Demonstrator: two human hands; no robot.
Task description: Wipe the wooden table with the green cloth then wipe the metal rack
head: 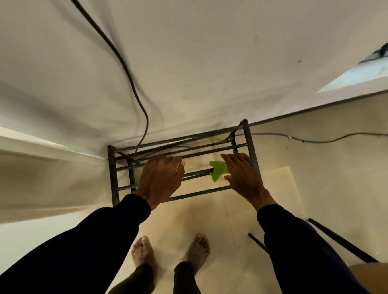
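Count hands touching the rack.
2: left hand grips a middle bar of the metal rack; right hand presses the green cloth onto a bar near its right end.

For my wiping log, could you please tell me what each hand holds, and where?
The left hand grips a middle rail of the metal rack; right hand presses the green cloth onto a rail, fingers straight.

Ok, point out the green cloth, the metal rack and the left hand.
green cloth (217,170), head view, exposed fold.
metal rack (112,175), head view, left end rail.
left hand (161,179), head view, back of hand.
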